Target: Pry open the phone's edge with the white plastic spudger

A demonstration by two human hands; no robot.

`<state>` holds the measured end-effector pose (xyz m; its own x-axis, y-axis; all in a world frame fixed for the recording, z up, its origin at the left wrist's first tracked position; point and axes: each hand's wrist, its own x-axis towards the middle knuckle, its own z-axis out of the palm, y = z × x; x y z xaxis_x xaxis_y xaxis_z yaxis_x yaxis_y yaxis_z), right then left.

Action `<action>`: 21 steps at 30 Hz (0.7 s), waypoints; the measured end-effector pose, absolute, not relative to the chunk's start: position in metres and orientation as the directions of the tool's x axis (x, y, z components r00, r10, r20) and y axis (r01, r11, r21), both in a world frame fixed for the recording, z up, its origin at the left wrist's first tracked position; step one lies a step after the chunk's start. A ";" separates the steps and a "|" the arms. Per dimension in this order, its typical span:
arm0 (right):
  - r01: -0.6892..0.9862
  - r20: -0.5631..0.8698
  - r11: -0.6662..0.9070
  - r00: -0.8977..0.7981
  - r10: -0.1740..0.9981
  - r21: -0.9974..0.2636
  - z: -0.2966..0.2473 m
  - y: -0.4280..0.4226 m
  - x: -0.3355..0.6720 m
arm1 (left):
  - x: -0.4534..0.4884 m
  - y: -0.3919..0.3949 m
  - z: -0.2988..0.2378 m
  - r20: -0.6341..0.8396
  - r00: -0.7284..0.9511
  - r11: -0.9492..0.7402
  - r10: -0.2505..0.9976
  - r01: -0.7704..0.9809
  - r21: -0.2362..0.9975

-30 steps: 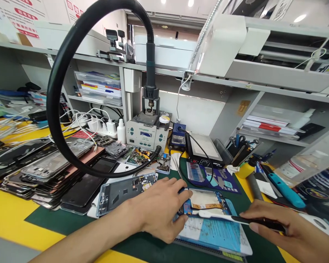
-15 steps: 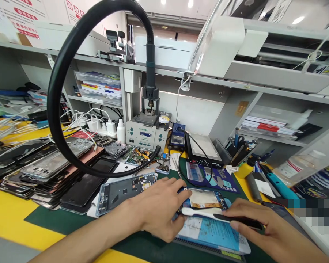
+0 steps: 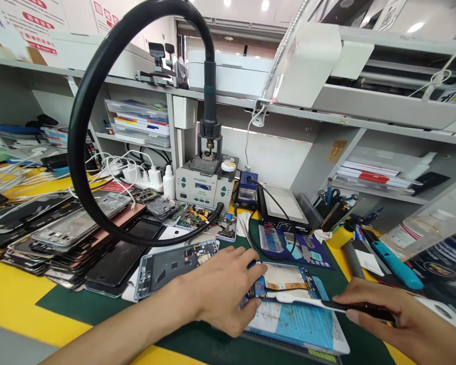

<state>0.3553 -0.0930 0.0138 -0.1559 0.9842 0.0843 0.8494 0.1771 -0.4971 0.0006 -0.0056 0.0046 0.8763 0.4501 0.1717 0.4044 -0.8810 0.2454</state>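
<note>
An opened blue phone point(image 3: 289, 284) lies on a blue-and-white pad point(image 3: 300, 324) on the green mat. My left hand point(image 3: 224, 289) is closed on the phone's left edge, thumb and fingers pinching it. My right hand point(image 3: 395, 319) grips a brush-like tool point(image 3: 327, 303) with a black handle and a white head. The white head rests across the phone's lower part.
A stack of phone frames and screens point(image 3: 64, 238) fills the left. A bare phone frame point(image 3: 171, 263) lies beside my left hand. A black hose point(image 3: 79, 116) loops up from the station point(image 3: 203, 187). A heating plate point(image 3: 285, 208), blue-handled tool point(image 3: 391, 261) and yellow bottle point(image 3: 340, 233) sit behind.
My right hand pushed the tool head left across the phone half a second ago, then drew it back right to where it was a second ago. My left hand stayed put.
</note>
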 end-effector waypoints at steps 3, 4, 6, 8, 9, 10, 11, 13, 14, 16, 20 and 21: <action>0.841 0.001 0.136 -0.159 0.987 -0.523 0.015 -0.093 0.355 | 0.001 -0.005 0.005 0.177 0.876 -0.883 0.448 0.401 0.245; 0.842 -0.012 0.130 -0.160 0.987 -0.524 0.015 -0.093 0.352 | 0.001 -0.005 0.005 0.178 0.876 -0.883 0.448 0.401 0.246; 0.840 -0.049 0.135 -0.188 0.981 -0.525 0.016 -0.092 0.340 | 0.002 -0.005 0.004 0.180 0.875 -0.882 0.449 0.401 0.247; 0.827 -0.066 0.160 -0.231 0.971 -0.539 0.017 -0.091 0.326 | 0.002 -0.005 0.004 0.180 0.876 -0.882 0.448 0.400 0.249; 0.821 -0.071 0.173 -0.250 0.966 -0.544 0.017 -0.091 0.319 | 0.002 -0.005 0.004 0.179 0.877 -0.882 0.447 0.398 0.251; 0.818 -0.077 0.178 -0.261 0.962 -0.547 0.017 -0.091 0.313 | 0.002 -0.005 0.004 0.178 0.877 -0.882 0.446 0.397 0.253; 0.817 -0.083 0.177 -0.264 0.961 -0.549 0.016 -0.091 0.308 | 0.002 -0.005 0.004 0.177 0.878 -0.883 0.444 0.395 0.254; 0.818 -0.096 0.165 -0.259 0.961 -0.551 0.015 -0.091 0.304 | 0.002 -0.005 0.004 0.176 0.880 -0.884 0.442 0.393 0.255; 0.820 -0.101 0.159 -0.254 0.962 -0.550 0.014 -0.091 0.304 | 0.002 -0.005 0.004 0.176 0.880 -0.884 0.441 0.392 0.255; 0.827 -0.104 0.144 -0.237 0.966 -0.544 0.011 -0.091 0.308 | 0.001 -0.004 0.004 0.176 0.879 -0.883 0.444 0.395 0.255; 0.841 -0.131 0.110 -0.209 0.969 -0.530 0.012 -0.091 0.322 | 0.001 -0.004 0.004 0.169 0.880 -0.882 0.444 0.397 0.252; 0.839 -0.133 0.106 -0.207 0.969 -0.533 0.013 -0.091 0.323 | 0.001 -0.004 0.004 0.168 0.880 -0.883 0.444 0.398 0.250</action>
<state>0.3235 -0.0910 0.0133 -0.2066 0.9694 -0.1325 0.8393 0.1059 -0.5333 0.0006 -0.0041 0.0040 0.8801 0.4441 0.1678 0.3977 -0.8828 0.2501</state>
